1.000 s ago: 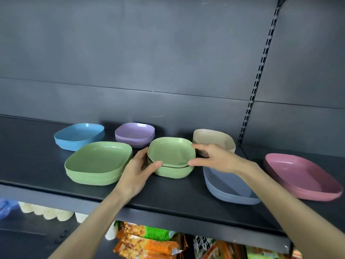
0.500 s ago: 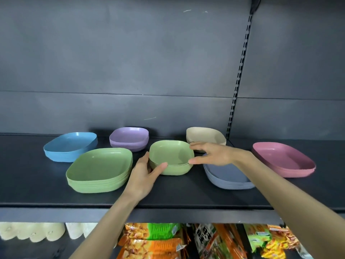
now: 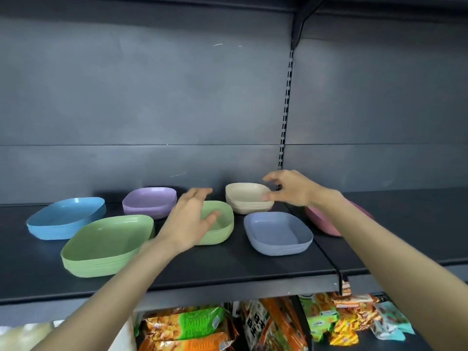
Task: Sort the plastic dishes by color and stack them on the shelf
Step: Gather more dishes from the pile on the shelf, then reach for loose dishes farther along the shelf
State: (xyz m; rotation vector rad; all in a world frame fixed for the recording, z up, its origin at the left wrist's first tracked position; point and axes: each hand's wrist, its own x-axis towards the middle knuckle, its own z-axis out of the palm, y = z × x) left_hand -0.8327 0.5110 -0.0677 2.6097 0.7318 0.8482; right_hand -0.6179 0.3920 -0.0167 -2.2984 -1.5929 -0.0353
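Now both hands have let go of the small green bowls [image 3: 219, 225]. A moment ago they were pressing on its two sides; in this picture they are lifted off it. The left hand [image 3: 192, 221] is open with its fingers spread, floating in front of the green bowls in the middle of the frame. The right hand [image 3: 288, 188] is open too, fingers loosely curled, holding nothing, up near the beige bowls [image 3: 249, 198] just right of the middle. It looks like it may be touching their rim, but I cannot tell for sure.

That means the green bowls are likely done, sitting one inside the other on the shelf [image 3: 228, 264].

Each pile has only one color. The blue plates [image 3: 65, 217] sit at the far left. The big green plates [image 3: 106, 245] are a pile at lower left, just beside the small green bowls. The purple bowls [image 3: 149, 201] are behind them, near the back wall. The gray-blue dishes [image 3: 278, 233] sit right of center. The pink plate [image 3: 326, 221] is farther right, partly hidden by the right arm.

No dish has food or anything else in it. The sorting looks almost finished.
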